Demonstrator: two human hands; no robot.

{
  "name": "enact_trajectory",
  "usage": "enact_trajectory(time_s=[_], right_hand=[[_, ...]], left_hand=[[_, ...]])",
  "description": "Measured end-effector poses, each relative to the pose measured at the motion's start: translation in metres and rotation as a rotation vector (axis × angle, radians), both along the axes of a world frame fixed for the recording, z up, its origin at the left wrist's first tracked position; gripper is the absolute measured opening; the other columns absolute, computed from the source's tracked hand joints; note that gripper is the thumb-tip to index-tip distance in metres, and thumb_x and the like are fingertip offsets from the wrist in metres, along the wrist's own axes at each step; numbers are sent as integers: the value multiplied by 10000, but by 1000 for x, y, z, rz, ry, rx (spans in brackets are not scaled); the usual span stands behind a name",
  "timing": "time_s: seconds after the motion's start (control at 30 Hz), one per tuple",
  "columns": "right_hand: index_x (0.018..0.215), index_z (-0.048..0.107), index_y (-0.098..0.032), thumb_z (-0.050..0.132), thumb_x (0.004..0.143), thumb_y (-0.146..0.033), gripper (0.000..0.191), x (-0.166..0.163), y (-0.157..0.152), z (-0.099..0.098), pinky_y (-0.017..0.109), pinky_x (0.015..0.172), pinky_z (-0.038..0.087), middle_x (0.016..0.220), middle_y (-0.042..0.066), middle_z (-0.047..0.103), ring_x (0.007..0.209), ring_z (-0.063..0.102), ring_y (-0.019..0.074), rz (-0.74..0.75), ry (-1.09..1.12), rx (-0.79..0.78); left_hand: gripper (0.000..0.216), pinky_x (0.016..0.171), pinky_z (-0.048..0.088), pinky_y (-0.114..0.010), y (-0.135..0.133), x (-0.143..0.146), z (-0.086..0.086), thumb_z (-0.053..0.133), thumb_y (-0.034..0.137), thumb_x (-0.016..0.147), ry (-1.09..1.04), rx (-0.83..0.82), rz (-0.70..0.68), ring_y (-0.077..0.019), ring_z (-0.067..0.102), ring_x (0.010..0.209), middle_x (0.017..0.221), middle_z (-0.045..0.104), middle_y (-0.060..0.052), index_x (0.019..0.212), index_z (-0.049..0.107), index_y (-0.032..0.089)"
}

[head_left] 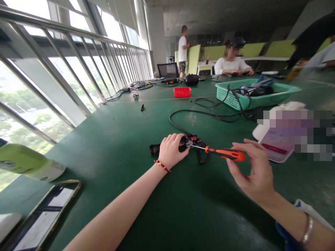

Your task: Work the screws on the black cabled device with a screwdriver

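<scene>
My left hand (172,148) is wrapped over a black corded device (155,150) lying on the green table, its exact kind unclear. Small coloured parts, some of them red, show at the device's exposed right section, and a black loop-like piece hangs from its near side. My right hand (252,170) pinches the handle of an orange-and-black screwdriver (226,153) between thumb and fingers. The screwdriver lies nearly level, with its thin shaft pointing left. Its tip reaches the device beside my left fingertips; exactly what it touches is too small to make out.
A green basket (261,101) of tools and cables stands back right, near a red tray (182,92). A black cable (193,111) crosses the table. One phone (277,144) is at right; another phone (47,212) and a green-white bottle (28,162) are at left. Several people are beyond.
</scene>
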State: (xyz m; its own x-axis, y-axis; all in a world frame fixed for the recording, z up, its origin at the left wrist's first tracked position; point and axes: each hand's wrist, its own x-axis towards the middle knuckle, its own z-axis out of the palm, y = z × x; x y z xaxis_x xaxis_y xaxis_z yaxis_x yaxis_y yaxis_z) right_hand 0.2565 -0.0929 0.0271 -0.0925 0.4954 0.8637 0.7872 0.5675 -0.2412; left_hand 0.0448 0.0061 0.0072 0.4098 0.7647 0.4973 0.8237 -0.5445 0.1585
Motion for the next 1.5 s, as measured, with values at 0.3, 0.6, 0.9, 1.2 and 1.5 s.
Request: enact_trajectory(time_s=[0.3,0.6,0.9,1.2,1.5], right_hand=[[1115,496,-230,628,739,-187,401,1,1,-3,516,929,436,908,47,597,854,597,224,13,53,-9],[1070,541,-226,605,777,-206,300,2,1,-5,458,845,483,897,55,604,882,584,232,-9,57,-74],[958,580,-225,595,786,-187,177,3,1,-3,413,814,489,797,32,616,882,568,221,37,-30,-86],[994,570,-231,646,747,-187,262,3,0,-4,394,801,486,860,35,608,875,573,218,9,29,-9],[1091,501,-208,632,744,-174,372,4,3,-7,389,784,495,964,66,552,909,568,218,60,152,-28]], left_hand=[[383,773,420,-334,0,1,0,582,395,767,-1,1,2,-214,555,903,968,614,-34,1094,511,210],[382,777,415,-326,0,1,1,580,398,768,-2,0,2,-214,555,916,975,617,-35,1096,513,214],[389,765,416,-331,-1,1,0,582,398,766,8,12,3,-212,550,901,958,614,-24,1097,516,205],[394,765,411,-326,0,0,-1,579,407,766,4,10,2,-210,548,900,961,612,-26,1098,515,206],[383,767,419,-331,0,1,0,583,395,764,0,13,4,-210,550,903,968,614,-27,1087,519,199]])
